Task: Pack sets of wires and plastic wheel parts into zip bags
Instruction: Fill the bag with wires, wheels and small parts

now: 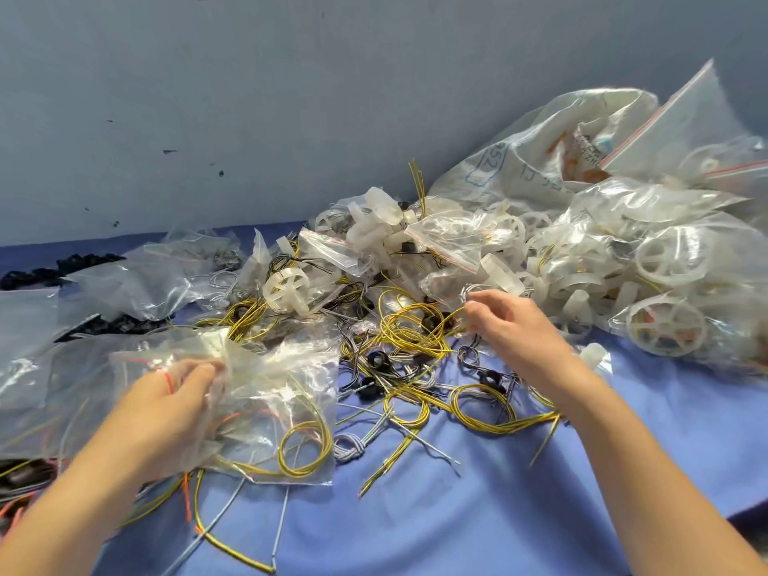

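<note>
Soft, fairly bright light fills the scene, casting only faint shadows. White glare streaks the clear zip bags (266, 392), and the wide lens bends the edges. Bags at far right look smeared.

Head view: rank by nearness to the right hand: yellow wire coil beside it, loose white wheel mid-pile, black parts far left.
1. Yellow wire coil, just left of the right hand.
2. White wheel, farther left and back.
3. Black parts, at the far left edge.
</note>
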The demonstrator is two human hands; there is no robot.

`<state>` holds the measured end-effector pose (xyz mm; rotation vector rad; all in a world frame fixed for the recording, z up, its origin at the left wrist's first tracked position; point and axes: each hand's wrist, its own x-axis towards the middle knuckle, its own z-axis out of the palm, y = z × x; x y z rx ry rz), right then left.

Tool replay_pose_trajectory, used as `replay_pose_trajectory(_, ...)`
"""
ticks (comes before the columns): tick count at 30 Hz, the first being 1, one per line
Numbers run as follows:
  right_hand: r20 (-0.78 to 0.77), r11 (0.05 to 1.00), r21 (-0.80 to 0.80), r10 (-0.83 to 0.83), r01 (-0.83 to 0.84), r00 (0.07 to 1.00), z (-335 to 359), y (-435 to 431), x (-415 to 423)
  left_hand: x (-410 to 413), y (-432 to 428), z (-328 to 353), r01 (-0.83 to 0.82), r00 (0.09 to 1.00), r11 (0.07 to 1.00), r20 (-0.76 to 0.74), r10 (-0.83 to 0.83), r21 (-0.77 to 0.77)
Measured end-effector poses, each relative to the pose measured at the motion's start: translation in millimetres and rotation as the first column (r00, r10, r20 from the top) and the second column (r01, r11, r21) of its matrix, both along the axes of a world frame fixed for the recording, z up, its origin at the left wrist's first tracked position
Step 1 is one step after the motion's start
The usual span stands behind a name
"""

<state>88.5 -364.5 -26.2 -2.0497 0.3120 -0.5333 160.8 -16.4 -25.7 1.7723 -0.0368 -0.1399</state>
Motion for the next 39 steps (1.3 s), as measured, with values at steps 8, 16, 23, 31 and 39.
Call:
replay_pose_trajectory(8,0.128,0.994,0.108,-0.038,0.025,0.991,12,-4,0,-47,-67,67,0.412,0.900,0.743,0.108,-0.422,-0.527)
replay_pose_trajectory(16,0.197,0.988,-0.014,-0.148,0.154,0.969,23,-15,-11,-63,-107,25,0.306,0.891,0.880,-0.216,-0.399,-0.362)
replay_pose_trajectory(23,0.271,0.678,-0.585,-0.353,0.444,0.896,32,-20,-27,-52,-64,18,0.033,0.975,0.741,0.143,-0.173,0.671)
replay_pose_trajectory(31,0.222,0.986,-0.128,0.135,-0.108,0.966,76,1,-44,-67,-68,37,-0.136,0.610,0.929,0.768,-0.196,0.345)
replay_pose_trajectory(39,0.055,0.814,-0.059,0.580,-0.577,0.813,68,66,-32,-67,-81,38,0.057,0.505,0.897,0.763,-0.404,0.437)
